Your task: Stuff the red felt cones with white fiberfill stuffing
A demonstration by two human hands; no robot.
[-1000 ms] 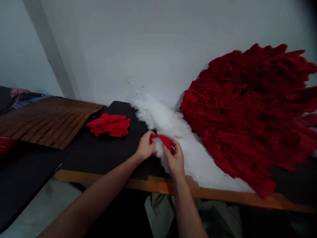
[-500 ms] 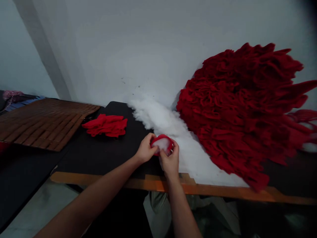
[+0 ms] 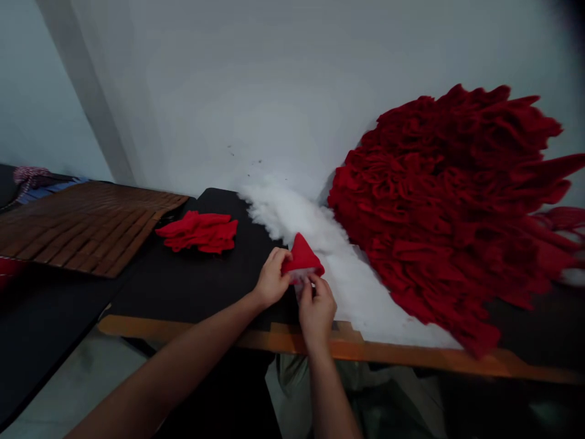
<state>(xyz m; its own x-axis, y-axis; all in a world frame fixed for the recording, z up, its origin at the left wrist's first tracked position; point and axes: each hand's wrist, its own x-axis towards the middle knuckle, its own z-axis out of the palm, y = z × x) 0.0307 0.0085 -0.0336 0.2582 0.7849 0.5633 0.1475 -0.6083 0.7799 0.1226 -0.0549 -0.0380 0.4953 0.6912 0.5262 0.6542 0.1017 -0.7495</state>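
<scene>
The left hand (image 3: 272,279) has black-topped bench (image 3: 183,289) to pass over toward the folded red felt pieces (image 3: 197,232), but fluffy white stuffing (image 3: 292,213) and a huge ruffled red felt mass (image 3: 439,207) block the right.

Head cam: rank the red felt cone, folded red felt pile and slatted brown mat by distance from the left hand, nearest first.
From the left hand:
1. Red felt cone: touching it, on its right.
2. Folded red felt pile: on the black tabletop, to its left.
3. Slatted brown mat: farther left, past the pile.

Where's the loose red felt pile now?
In the head view, the folded red felt pile lies on the black tabletop, left of the left hand and just right of the brown slatted mat.
</scene>
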